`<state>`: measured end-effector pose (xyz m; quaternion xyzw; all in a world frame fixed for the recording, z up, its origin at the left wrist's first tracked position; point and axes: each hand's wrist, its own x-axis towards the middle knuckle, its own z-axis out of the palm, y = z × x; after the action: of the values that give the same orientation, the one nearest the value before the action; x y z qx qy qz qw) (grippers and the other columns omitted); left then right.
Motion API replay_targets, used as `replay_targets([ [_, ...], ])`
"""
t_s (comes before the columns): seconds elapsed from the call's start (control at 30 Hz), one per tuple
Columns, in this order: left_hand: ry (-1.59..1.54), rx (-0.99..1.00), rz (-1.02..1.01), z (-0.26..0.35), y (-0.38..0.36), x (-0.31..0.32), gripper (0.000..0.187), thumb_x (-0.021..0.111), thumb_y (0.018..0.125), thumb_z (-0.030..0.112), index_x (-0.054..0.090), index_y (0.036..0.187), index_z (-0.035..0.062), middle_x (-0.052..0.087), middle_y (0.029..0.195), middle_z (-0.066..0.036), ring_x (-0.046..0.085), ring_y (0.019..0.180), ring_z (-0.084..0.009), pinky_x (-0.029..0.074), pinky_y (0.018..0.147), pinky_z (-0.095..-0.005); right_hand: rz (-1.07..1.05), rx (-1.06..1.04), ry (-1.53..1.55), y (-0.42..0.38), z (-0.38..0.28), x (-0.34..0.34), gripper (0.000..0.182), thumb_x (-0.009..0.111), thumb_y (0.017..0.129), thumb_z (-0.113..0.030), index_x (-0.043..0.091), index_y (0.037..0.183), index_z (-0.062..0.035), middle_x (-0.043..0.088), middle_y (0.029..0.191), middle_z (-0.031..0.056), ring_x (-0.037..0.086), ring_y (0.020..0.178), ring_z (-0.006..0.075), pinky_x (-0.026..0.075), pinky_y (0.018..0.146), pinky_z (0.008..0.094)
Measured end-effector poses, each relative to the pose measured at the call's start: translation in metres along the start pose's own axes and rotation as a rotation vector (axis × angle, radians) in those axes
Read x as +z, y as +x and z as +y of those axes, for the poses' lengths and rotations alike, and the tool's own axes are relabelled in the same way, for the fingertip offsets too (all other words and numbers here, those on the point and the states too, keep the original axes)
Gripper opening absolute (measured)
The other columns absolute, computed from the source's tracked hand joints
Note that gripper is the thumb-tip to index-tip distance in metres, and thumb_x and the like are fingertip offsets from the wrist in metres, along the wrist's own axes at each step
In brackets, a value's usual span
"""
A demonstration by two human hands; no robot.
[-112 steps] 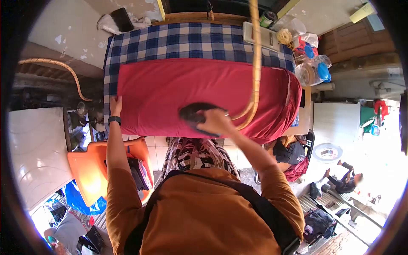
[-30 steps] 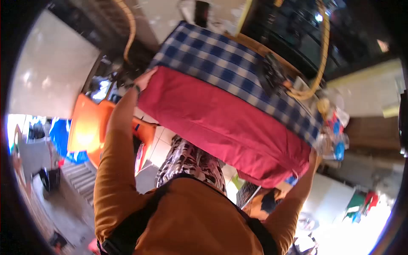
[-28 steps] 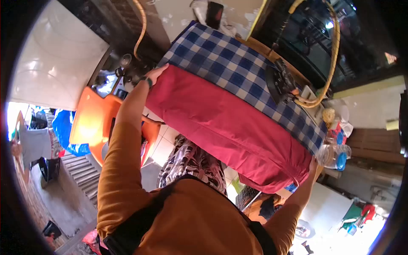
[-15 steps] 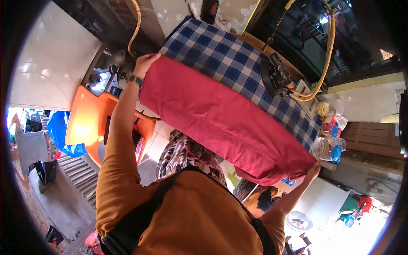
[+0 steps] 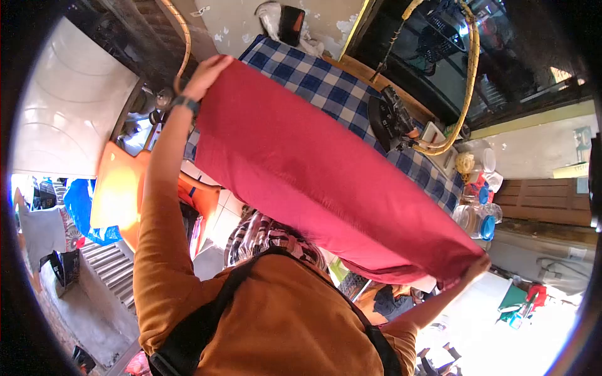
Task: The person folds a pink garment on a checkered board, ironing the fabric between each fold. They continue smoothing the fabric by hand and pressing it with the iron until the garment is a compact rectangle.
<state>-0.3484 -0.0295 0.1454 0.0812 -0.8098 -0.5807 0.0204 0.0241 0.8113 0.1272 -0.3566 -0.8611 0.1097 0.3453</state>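
Observation:
A long red garment (image 5: 313, 160) is stretched between my two hands, slanting from upper left to lower right. My left hand (image 5: 210, 74), with a dark band on its wrist, pinches the upper left corner. At the opposite end my right hand (image 5: 476, 268) grips the bunched lower right corner. In this view the garment covers much of a blue and white checked cloth (image 5: 301, 74), and its near edge hangs toward my body. A black iron (image 5: 392, 122) with a yellow hose rests on the checked cloth beyond the garment.
Clear jars (image 5: 473, 219) with blue lids stand past the right end of the checked cloth. An orange chair (image 5: 119, 188) is at my left. A dark phone-like object (image 5: 291, 25) lies at the back. Yellow hose (image 5: 471, 69) loops over the right side.
Both hands have spread and my left hand has moved up, pulling the garment wider and tauter. The garment has risen toward me, covering more of the checked cloth.

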Motion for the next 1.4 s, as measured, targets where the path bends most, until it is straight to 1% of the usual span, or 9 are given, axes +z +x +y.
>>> replay_targets([
  [0.27,0.199,-0.04,-0.097,-0.131,0.1,0.079,0.042,0.066,0.086,0.036,0.065,0.104,-0.0025,0.068,0.094,-0.008,0.061,0.086,-0.0178,0.047,0.078,-0.0312,-0.074,0.343,-0.695,-0.015,-0.054,0.151,0.035,0.055,0.086,-0.035,0.061,0.108,-0.0072,0.062,0.108,0.0171,0.055,0.109,0.0359,0.047,0.089,0.0498],
  [0.4,0.514,0.055,-0.227,-0.191,0.125,0.069,0.033,0.054,0.093,0.027,0.056,0.115,0.003,0.064,0.106,-0.015,0.059,0.1,-0.0302,0.045,0.084,-0.0366,-0.07,-0.651,-0.073,-0.028,-0.225,0.18,0.025,0.06,0.076,-0.011,0.058,0.099,-0.0017,0.058,0.097,0.0184,0.054,0.092,0.0379,0.043,0.082,0.0485],
  [0.57,0.632,0.144,-0.067,-0.178,0.124,0.092,0.027,0.045,0.097,0.028,0.054,0.109,0.0062,0.063,0.103,-0.021,0.059,0.097,-0.0372,0.046,0.079,-0.0416,-0.308,-1.056,0.146,-0.021,-0.371,0.258,0.038,0.069,0.08,-0.027,0.056,0.109,-0.0057,0.058,0.102,0.0164,0.055,0.1,0.0376,0.045,0.087,0.0471],
  [0.77,0.501,0.089,0.034,-0.166,0.084,0.082,0.038,0.042,0.096,0.044,0.049,0.112,0.0092,0.066,0.099,-0.017,0.062,0.085,-0.0411,0.047,0.073,-0.049,-0.925,-0.836,0.104,-0.016,-0.403,0.341,0.068,0.069,0.077,-0.04,0.047,0.127,0.0003,0.058,0.11,0.0226,0.056,0.104,0.0383,0.046,0.085,0.0459],
  [0.83,0.525,0.022,0.045,-0.165,0.061,0.071,0.046,0.042,0.095,0.05,0.048,0.109,0.0076,0.066,0.096,-0.017,0.063,0.081,-0.0408,0.048,0.07,-0.051,-1.075,-0.591,0.095,-0.013,-0.39,0.354,0.053,0.068,0.078,-0.034,0.055,0.113,0.0029,0.063,0.1,0.023,0.064,0.088,0.0318,0.05,0.075,0.0412],
  [0.87,0.692,-0.048,0.047,-0.169,0.048,0.07,0.048,0.042,0.094,0.051,0.047,0.11,0.0066,0.066,0.092,-0.018,0.064,0.079,-0.04,0.048,0.068,-0.051,-1.394,-0.161,0.304,-0.012,-0.41,0.331,0.026,0.069,0.078,-0.021,0.059,0.093,-0.0017,0.058,0.06,0.0084,0.058,0.046,0.0154,0.044,0.041,0.0317],
  [0.97,0.859,-0.076,0.077,-0.169,0.025,0.068,0.045,0.044,0.095,0.049,0.044,0.107,0.0052,0.065,0.08,-0.019,0.064,0.072,-0.0391,0.049,0.06,-0.05,-1.559,0.11,0.327,-0.006,-0.409,0.33,0.024,0.068,0.078,-0.018,0.057,0.089,0.0007,0.057,0.058,0.0073,0.056,0.045,0.0167,0.043,0.04,0.0312],
  [1.17,0.873,0.308,0.123,-0.198,0.032,0.062,0.03,0.049,0.095,0.036,0.043,0.101,0.0073,0.063,0.084,-0.016,0.063,0.071,-0.0333,0.048,0.051,-0.0427,-1.127,-0.204,0.196,-0.058,-0.467,0.258,0.026,0.065,0.077,-0.015,0.053,0.093,0.0027,0.056,0.057,0.0071,0.054,0.042,0.0173,0.043,0.04,0.0322],
  [1.4,1.032,0.194,0.426,-0.187,-0.039,0.039,0.04,0.056,0.089,0.041,0.055,0.098,0.0028,0.058,0.086,-0.015,0.055,0.085,-0.0327,0.046,0.069,-0.0424,-1.447,-0.28,0.167,-0.185,-0.509,0.251,0.059,0.067,0.072,-0.029,0.051,0.116,0.0057,0.066,0.07,0.0154,0.065,0.052,0.0229,0.052,0.054,0.0356],
])
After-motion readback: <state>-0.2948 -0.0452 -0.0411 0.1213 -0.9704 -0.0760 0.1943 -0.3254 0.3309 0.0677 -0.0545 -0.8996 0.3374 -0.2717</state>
